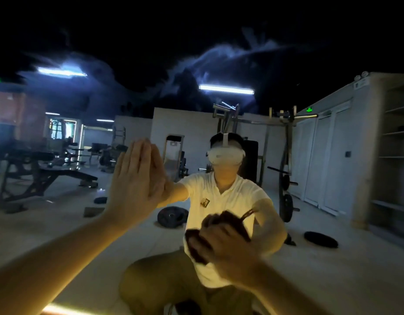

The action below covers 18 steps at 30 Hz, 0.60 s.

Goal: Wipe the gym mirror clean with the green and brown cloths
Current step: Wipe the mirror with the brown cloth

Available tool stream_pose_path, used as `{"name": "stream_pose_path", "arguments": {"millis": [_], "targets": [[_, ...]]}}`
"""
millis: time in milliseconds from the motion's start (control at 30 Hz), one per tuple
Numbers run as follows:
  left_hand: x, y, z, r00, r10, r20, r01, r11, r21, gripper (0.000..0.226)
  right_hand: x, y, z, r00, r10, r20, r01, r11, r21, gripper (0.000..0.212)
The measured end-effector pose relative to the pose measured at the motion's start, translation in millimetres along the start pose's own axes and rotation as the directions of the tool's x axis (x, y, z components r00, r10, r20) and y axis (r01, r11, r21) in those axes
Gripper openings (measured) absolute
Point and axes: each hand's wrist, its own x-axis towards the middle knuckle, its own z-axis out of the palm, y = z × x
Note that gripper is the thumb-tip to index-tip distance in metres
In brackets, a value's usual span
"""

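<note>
Frontally, the large smeared gym wall mirror (219, 55) fills the view. Left grip (133, 183): released, fingers straight and together, palm flat on the glass, meeting its own reflection. Right grip (228, 246): clenched round the crumpled dark brown cloth (236, 220), held at the glass right of and below the left grip, motion-blurred. Reflected behind: a round black weight plate (172, 217) lying on the pale floor (60, 223).

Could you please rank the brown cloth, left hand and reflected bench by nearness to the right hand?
1. brown cloth, gripped in the right hand.
2. left hand, raised to its left.
3. bench, reflected at far left.
</note>
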Motion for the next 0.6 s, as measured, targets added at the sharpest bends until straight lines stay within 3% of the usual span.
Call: {"name": "stream_pose_path", "arguments": {"millis": [67,100,167,200,267,333,500,600], "targets": [[-22,-1,6,0.999,-0.019,0.041,0.019,1.000,-0.002,0.087,1,61,-27,0.960,0.244,-0.134,-0.240,0.970,0.050,0.021],[-30,0,8,0.998,-0.027,0.062,0.027,1.000,-0.003,0.091,2,98,-43,0.886,0.408,-0.219,-0.412,0.911,0.028,0.026],[-42,4,9,0.993,-0.035,0.113,0.033,0.999,0.022,0.098,4,155,-73,0.625,0.676,-0.390,-0.712,0.699,0.072,0.048],[-46,7,10,0.991,-0.037,0.131,0.034,0.999,0.032,0.100,6,167,-82,0.505,0.749,-0.430,-0.783,0.606,0.136,0.057],[-52,14,10,0.988,-0.052,0.145,0.049,0.999,0.023,0.104,19,156,-70,0.435,0.783,-0.446,-0.802,0.561,0.203,0.061],[-56,17,11,0.985,-0.068,0.158,0.069,0.998,-0.002,0.108,35,107,-42,0.467,0.764,-0.446,-0.761,0.604,0.238,0.062],[-74,13,11,0.968,-0.071,0.239,0.075,0.997,-0.006,0.102,25,-45,23,0.784,0.586,-0.206,-0.528,0.803,0.276,0.069],[-91,7,12,0.965,-0.049,0.258,0.060,0.998,-0.033,0.091,-1,-92,46,0.939,0.337,-0.075,-0.306,0.914,0.267,0.070]]}}
